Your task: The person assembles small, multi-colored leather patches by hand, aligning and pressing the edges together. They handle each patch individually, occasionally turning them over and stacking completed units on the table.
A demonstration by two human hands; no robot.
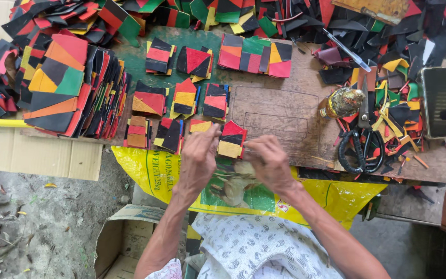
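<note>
Both hands meet at the near edge of a worn wooden table (280,108). Between them is a small patchwork square (232,139) of red, black and yellow pieces. My left hand (198,157) presses its left side with the fingers bent. From the right, my right hand (268,161) pinches the square's edge with thumb and fingertips. Just beyond lie more small stacks of patchwork squares (181,101) in red, black, yellow and orange.
A big stack of larger patchwork panels (65,85) fills the left. Black scissors (361,147), a glue bottle (343,102), a dark phone (438,101) and loose scraps (396,111) sit at the right. A yellow sack (145,168) hangs below the table edge, cardboard (32,150) at left.
</note>
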